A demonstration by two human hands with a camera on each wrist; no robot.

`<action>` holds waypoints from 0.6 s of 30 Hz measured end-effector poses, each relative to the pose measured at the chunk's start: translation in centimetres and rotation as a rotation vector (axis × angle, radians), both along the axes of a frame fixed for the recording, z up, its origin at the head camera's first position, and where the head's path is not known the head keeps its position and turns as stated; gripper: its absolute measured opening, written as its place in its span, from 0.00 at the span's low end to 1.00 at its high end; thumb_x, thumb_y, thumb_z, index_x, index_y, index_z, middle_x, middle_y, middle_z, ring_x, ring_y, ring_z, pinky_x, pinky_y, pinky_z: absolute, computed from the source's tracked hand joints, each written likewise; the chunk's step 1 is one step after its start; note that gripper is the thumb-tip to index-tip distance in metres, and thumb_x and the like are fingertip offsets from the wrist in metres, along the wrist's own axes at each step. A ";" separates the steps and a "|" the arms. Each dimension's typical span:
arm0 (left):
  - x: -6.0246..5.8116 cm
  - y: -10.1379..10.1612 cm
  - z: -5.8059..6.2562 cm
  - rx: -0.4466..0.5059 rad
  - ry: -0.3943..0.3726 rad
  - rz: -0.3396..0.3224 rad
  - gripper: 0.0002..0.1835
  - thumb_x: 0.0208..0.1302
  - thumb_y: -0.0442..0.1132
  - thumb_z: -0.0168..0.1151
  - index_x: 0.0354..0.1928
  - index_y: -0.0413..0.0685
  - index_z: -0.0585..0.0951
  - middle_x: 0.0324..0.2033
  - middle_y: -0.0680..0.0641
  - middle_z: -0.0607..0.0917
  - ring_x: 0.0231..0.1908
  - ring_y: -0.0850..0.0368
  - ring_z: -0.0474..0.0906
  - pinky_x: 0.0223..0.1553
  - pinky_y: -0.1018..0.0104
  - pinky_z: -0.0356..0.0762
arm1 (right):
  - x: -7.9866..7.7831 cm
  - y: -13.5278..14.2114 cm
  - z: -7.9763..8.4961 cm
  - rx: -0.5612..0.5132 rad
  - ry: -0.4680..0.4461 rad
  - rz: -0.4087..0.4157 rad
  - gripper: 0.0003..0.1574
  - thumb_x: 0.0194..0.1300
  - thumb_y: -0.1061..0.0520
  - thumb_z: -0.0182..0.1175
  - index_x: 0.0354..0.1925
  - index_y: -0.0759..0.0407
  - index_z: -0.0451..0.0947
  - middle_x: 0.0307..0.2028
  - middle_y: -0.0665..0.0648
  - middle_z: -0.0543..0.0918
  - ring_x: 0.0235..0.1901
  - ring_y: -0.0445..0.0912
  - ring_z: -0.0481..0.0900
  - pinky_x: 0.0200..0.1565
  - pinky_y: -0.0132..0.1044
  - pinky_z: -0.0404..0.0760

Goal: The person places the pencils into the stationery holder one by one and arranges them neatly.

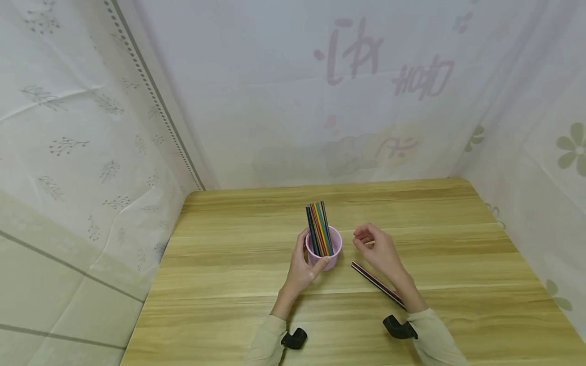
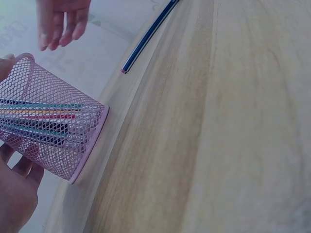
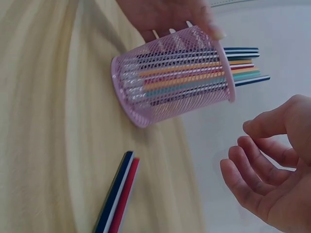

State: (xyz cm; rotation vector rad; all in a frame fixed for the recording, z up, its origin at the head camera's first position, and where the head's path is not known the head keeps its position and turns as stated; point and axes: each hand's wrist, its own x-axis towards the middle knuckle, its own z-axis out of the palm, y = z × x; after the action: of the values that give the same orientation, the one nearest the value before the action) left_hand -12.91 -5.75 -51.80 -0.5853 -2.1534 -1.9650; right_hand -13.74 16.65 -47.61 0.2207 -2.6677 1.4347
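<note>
My left hand point(image 1: 301, 272) grips a pink mesh pencil cup point(image 1: 337, 250), thumb at the near side and fingers round the left side. Several coloured pencils point(image 1: 320, 229) stand in the cup, their upper ends above the rim. In the left wrist view the cup's base point(image 2: 91, 145) is at or just above the tabletop; I cannot tell if it touches. To the right of the cup is my right hand point(image 1: 381, 252), fingers loosely bent and holding nothing. A few loose pencils, dark and red point(image 3: 125, 187), lie side by side on the table, partly beneath the right forearm.
The wood-grain table point(image 1: 220, 274) ends at a pale printed curtain point(image 1: 274, 101) behind, with more curtain on both sides. Black wrist mounts point(image 1: 295, 338) sit on both sleeves, just above the tabletop.
</note>
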 end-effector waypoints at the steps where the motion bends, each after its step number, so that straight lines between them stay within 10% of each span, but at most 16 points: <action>1: 0.0 0.0 0.0 0.001 0.003 0.000 0.45 0.54 0.28 0.73 0.72 0.29 0.61 0.64 0.31 0.75 0.61 0.36 0.75 0.68 0.54 0.74 | 0.1 0.1 -0.1 0.002 -0.008 -0.002 0.09 0.65 0.67 0.64 0.44 0.66 0.80 0.38 0.60 0.86 0.37 0.49 0.84 0.36 0.27 0.83; 18: 0.1 0.0 0.1 0.007 -0.012 -0.010 0.45 0.54 0.28 0.73 0.72 0.29 0.61 0.64 0.30 0.74 0.62 0.37 0.74 0.69 0.55 0.73 | 2.0 2.0 -2.2 0.028 -0.097 0.011 0.10 0.63 0.68 0.65 0.44 0.67 0.80 0.37 0.59 0.86 0.37 0.46 0.83 0.37 0.27 0.84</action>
State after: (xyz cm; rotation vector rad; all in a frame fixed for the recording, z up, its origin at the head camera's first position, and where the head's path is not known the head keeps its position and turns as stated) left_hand -12.84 -5.73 -51.69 -0.5862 -2.1536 -1.9851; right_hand -11.72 18.61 -49.84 0.1721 -2.7691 1.4476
